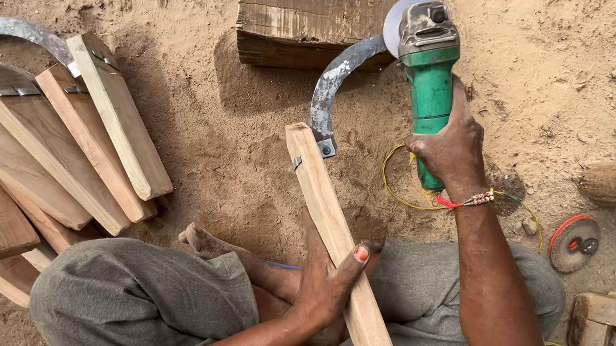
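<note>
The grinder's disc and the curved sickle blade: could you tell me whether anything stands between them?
Nothing visible does. The right hand holds the green angle grinder with its disc right at the curved sickle blade, which rests against the wooden block. The left hand grips the sickle's wooden handle lower down, well away from the disc.

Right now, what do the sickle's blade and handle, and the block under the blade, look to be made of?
The sickle blade looks like bare steel: dull grey, mottled, unpolished. Its handle looks like raw, pale, unvarnished wood with visible grain, held in the left hand. The block looks like darker, weathered wood, cracked along its grain. The grinder in the right hand has a green, probably plastic body.
</note>
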